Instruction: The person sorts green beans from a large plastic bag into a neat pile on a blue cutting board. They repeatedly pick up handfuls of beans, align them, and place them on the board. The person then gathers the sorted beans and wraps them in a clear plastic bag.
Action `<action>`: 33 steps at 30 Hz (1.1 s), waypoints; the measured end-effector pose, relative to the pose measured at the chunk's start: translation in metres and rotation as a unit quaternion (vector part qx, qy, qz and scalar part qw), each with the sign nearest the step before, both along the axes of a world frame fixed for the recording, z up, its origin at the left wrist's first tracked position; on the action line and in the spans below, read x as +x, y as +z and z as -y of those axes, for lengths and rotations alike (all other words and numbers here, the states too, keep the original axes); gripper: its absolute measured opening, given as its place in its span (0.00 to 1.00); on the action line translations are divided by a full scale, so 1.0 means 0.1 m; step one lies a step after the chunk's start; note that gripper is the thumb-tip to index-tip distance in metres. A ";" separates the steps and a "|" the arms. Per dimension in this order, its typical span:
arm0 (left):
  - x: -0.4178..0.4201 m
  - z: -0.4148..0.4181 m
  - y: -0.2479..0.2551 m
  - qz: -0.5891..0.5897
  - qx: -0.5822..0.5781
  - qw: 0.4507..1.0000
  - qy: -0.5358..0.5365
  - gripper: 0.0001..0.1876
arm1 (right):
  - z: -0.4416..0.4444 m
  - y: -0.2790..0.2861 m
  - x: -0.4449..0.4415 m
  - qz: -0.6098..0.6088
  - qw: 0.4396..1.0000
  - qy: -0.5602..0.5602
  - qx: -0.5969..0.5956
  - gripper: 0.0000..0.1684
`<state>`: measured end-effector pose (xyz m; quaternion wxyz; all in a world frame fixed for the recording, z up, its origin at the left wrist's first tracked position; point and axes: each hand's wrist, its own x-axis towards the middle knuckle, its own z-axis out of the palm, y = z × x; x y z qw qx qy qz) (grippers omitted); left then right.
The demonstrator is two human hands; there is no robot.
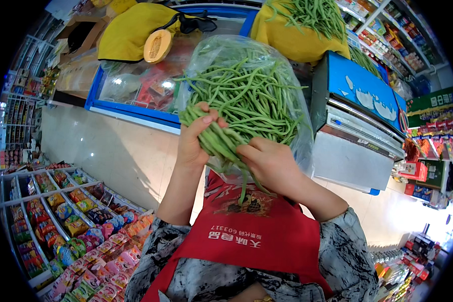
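Note:
My left hand [200,134] is wrapped around a bundle of long green beans [217,141], its thumb lying across the top. At the bundle's lower right end, the fingers of my right hand [270,162] pinch some of the bean ends, and a few ends dangle over my red apron [245,230]. Just beyond both hands, a large heap of loose green beans [249,98] fills an opened clear plastic bag [226,45]. The bag rests on a blue-framed chest freezer [136,115]. My right palm is hidden from view.
Half a cantaloupe [157,46] lies beside a yellow cloth [132,30] on the freezer. More beans [317,19] top another yellow cloth [283,37]. A wrapping machine [355,147] stands right of the bag, with scissors [403,120] at its edge. Snack shelves [60,211] are at lower left.

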<state>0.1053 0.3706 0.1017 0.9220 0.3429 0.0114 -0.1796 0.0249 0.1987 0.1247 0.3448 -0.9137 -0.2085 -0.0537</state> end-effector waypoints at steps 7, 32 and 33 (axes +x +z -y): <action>0.02 -0.10 -0.01 -0.010 -0.028 1.000 0.005 0.09 | 0.39 -0.58 0.87 0.065 0.988 -0.138 -0.001 0.09; 0.08 0.01 0.16 0.093 0.045 0.994 0.042 0.12 | -0.03 0.13 0.49 0.150 0.985 -0.078 0.018 0.15; 0.06 0.03 0.17 0.087 0.047 0.994 0.054 0.12 | -0.04 0.12 0.46 0.146 0.986 -0.077 0.012 0.15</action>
